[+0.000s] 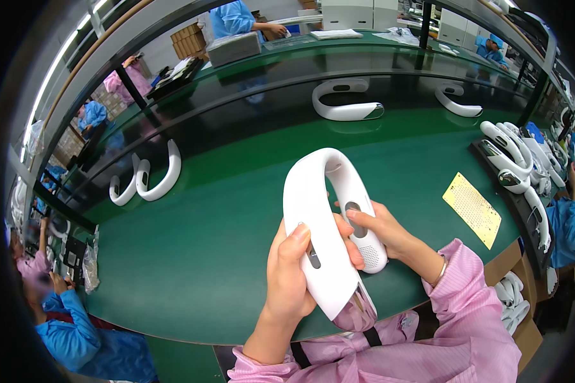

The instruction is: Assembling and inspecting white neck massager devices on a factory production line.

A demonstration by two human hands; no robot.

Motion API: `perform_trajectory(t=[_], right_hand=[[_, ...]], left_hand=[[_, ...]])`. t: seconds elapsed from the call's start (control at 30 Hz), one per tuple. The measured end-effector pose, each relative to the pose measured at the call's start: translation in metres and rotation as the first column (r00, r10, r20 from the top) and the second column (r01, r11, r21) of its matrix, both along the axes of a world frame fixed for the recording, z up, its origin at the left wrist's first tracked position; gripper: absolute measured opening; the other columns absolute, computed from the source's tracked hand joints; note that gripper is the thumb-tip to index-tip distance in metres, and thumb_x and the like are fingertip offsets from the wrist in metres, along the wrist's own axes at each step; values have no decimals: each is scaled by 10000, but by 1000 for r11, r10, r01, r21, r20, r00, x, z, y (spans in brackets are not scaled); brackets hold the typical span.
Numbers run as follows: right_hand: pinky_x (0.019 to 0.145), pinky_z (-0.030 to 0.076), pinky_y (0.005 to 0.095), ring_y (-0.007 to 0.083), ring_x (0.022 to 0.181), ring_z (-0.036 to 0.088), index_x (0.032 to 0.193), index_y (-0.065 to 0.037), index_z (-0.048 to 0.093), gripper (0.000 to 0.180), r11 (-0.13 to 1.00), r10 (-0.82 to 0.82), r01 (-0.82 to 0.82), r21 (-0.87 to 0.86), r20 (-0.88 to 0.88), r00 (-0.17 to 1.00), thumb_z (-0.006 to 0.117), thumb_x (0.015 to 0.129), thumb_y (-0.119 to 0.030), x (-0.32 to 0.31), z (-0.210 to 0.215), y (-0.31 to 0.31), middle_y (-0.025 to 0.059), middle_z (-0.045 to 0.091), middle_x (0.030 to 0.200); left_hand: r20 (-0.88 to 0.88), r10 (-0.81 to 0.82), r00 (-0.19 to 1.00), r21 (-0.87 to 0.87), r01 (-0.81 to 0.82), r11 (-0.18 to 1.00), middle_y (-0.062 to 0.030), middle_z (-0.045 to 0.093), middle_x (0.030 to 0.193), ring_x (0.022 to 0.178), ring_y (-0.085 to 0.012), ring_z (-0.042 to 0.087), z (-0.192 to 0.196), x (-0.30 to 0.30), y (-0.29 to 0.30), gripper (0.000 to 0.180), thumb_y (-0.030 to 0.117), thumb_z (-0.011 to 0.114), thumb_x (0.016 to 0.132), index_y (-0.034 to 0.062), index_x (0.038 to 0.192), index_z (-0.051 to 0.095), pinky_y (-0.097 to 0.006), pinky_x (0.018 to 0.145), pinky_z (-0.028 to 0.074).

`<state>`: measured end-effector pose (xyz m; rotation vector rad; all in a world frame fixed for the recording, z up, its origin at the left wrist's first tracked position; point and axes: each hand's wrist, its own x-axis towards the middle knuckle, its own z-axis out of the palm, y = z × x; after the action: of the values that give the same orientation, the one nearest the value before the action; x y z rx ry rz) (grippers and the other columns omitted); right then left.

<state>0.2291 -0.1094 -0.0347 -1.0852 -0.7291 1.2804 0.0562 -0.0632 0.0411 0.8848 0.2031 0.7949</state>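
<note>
**A:** In the head view, where is the curved white device (310, 210) located?
**B:** It is held over the near part of the green table (191, 262), right of centre. Its bend is pointed to the far side and its two ends to the near side.

**A:** How is each hand set?
**B:** The left arm of the device is gripped by the left hand (282, 276), with the thumb laid beside a dark oval inset (314, 256). The right arm is gripped by the right hand (390, 231), with the thumb placed at a second oval inset (352, 210). A dotted grille (369, 251) is seen near that arm's end.

**A:** What else is carried by the table?
**B:** Two curved white parts are set at the left: a smaller-looking one (125, 191) and, just beside it, another (171, 173). Two more are placed at the far side, one near the middle (348, 112) and one farther right (460, 106). A yellow perforated sheet (471, 209) is laid at the right, near a black tray (522, 216) on which white devices (506, 148) are piled.
</note>
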Motion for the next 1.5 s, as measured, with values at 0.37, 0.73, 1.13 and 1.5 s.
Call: perform_trajectory(t=[0.37, 0.73, 1.13, 1.5], right_hand=[[750, 519, 299, 151, 892, 594, 1261, 14, 417, 482, 997, 75, -75, -26, -17, 997, 566, 902, -270, 2, -4, 0, 112, 592, 1010], [752, 519, 299, 150, 883, 599, 1267, -3, 424, 476, 997, 62, -64, -42, -28, 998, 569, 902, -271, 0, -4, -1, 94, 580, 1001], [771, 474, 277, 120, 872, 542, 1314, -27, 386, 540, 998, -36, 31, 54, 108, 994, 515, 930, -384, 15, 8, -10, 55, 531, 1018], [1061, 277, 325, 198, 1290, 339, 1445, 24, 150, 601, 893, 232, -324, 312, 298, 926, 451, 962, -170, -24, 86, -37, 139, 330, 1420]], left_hand=[[-115, 12, 993, 126, 2, 992, -191, 563, 885, 617, -254, 619, 11, 5, -21, 507, 275, 393, 870, -57, 1248, 331, -359, 532, 539], [-99, -16, 995, 121, 28, 992, -198, 570, 886, 613, -262, 620, 8, 2, -20, 504, 263, 408, 869, -57, 1250, 330, -353, 521, 535], [-176, 195, 965, 315, -132, 940, -158, 561, 975, 623, -233, 614, -26, -28, 24, 680, 550, 394, 913, 2, 1312, 334, -317, 498, 534], [-105, 194, 975, -82, -203, 976, -55, 528, 706, 714, -156, 528, -88, -33, 75, 565, 584, 374, 919, 38, 968, 506, -265, 665, 464]])
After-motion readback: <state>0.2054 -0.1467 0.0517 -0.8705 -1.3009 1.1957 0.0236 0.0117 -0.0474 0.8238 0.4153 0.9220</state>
